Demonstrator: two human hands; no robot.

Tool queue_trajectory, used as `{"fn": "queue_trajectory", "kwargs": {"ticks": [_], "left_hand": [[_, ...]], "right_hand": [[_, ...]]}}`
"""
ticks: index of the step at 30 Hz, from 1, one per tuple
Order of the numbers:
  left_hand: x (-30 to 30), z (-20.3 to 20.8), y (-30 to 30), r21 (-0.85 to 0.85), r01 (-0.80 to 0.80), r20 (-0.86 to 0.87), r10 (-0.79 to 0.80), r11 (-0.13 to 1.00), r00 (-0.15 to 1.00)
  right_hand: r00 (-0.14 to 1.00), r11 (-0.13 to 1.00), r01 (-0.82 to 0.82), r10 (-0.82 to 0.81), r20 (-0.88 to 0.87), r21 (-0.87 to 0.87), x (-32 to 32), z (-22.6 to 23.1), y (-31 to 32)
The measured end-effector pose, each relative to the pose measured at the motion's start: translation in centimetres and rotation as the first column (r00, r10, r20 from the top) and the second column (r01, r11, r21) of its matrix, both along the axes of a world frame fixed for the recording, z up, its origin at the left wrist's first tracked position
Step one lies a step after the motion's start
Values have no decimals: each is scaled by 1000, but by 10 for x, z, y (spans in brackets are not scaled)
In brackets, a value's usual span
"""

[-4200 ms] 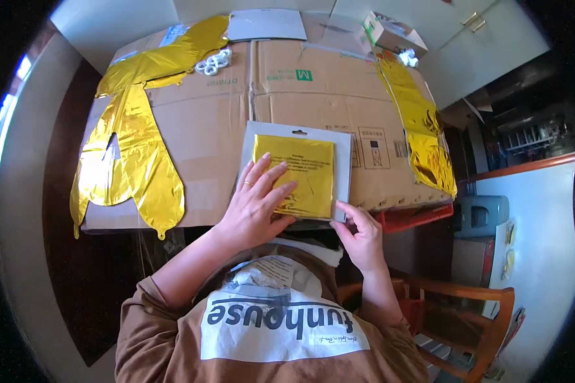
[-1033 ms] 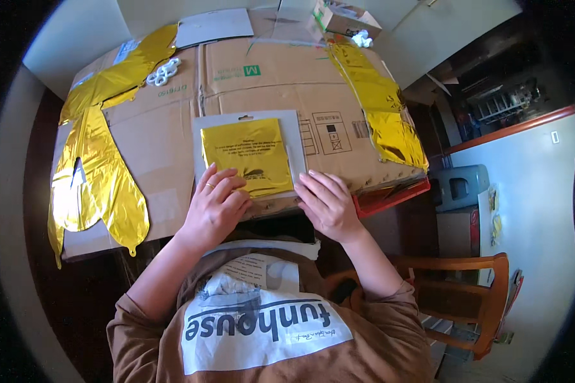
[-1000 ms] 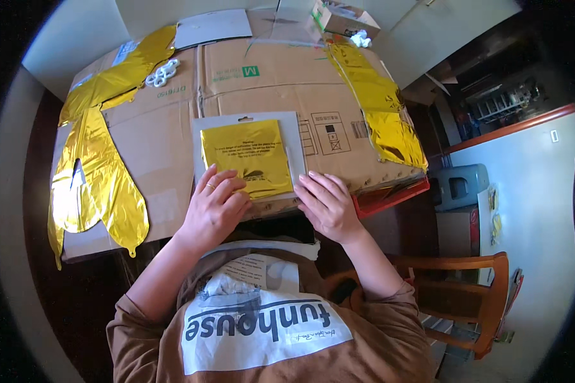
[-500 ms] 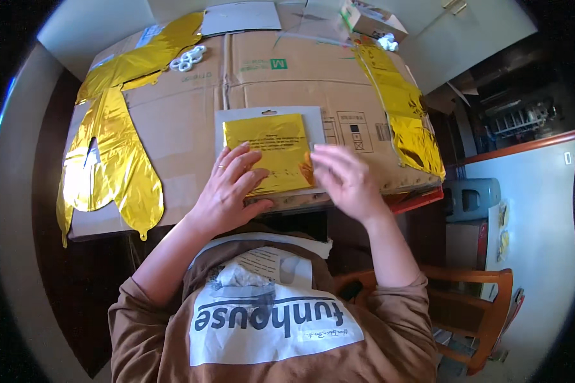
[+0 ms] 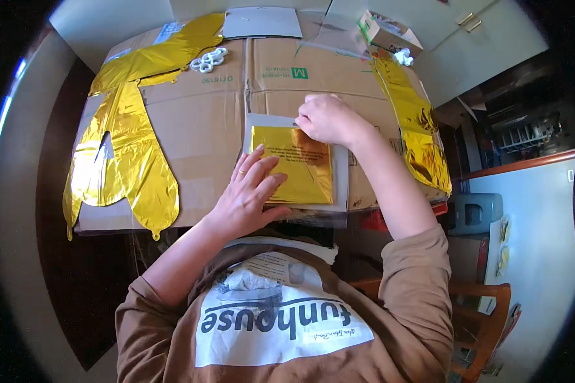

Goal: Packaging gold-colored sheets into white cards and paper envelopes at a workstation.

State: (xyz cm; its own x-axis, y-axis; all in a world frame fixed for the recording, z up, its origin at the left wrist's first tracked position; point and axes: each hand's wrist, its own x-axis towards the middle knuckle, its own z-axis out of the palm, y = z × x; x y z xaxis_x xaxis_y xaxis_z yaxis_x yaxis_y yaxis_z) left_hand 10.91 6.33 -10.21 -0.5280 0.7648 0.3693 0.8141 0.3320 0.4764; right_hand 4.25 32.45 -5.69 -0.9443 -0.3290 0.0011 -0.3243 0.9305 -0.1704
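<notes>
A folded gold foil balloon [image 5: 295, 182] lies flat in a pale, clear-fronted packet [image 5: 341, 185] near the table's front edge. My left hand [image 5: 246, 191] rests on the left part of the packet, fingers spread and pointing away from me. Over its far edge is my right hand [image 5: 329, 121], fingers curled into a fist. Whatever the right fingers may pinch is hidden. To the left lies a flat gold letter-shaped foil balloon [image 5: 144, 166] with a cut-out in its middle.
Flattened cardboard [image 5: 201, 140] covers the table. Another gold foil piece [image 5: 172, 56] lies far left, one [image 5: 421, 137] along the right edge. White rings [image 5: 209, 60], a white sheet [image 5: 262, 24], a small box [image 5: 390, 35] and a crumpled white wad [image 5: 403, 57] sit toward the back.
My right hand has moved from the packet's right side up to its far edge, and its fingers have curled closed. My left hand stays on the packet. The whole view has shifted slightly.
</notes>
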Motion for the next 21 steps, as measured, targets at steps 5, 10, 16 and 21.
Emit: {"fn": "queue_trajectory", "kwargs": {"ticks": [5,10,16,21], "left_hand": [[-1,1,0,-12,30,-6,-30,999,1000],[-2,1,3,-15,23,-48,-23,1000,999],[1,15,11,-47,98,-137,-103,994,985],[-12,10,19,18,296,-45,-295,955,954]], "right_hand": [[979,989,147,-143,142,-14,-2,6,3],[997,997,45,-41,66,-56,18,15,6],[990,919,11,-65,-122,-394,50,9,15],[981,941,-8,-58,-187,-337,149,38,6]]}}
